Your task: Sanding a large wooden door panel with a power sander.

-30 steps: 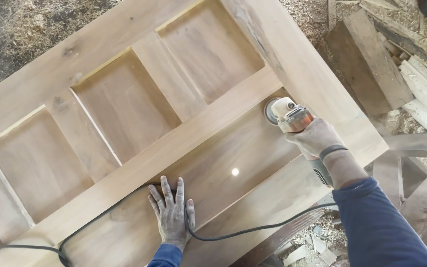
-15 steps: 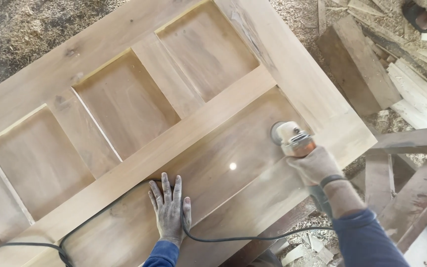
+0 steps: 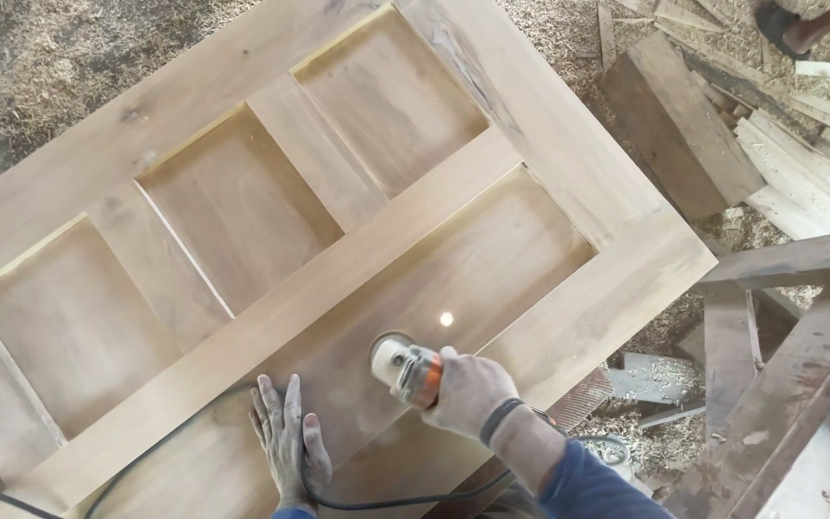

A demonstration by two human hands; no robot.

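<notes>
On the door panel (image 3: 492, 259), the sander (image 3: 405, 368) has slid toward the left hand (image 3: 285, 442).

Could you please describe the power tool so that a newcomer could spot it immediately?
Start at the big wooden panelled door lying flat, then go to its long recessed panel nearest the person. There the right hand grips a small sander, the only orange-and-cream thing among bare wood, trailing a black cord.

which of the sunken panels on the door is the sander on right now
The long panel along the door's near side; the sander, held by the right hand, sits on it. The three smaller panels lie beyond the middle rail.
</notes>
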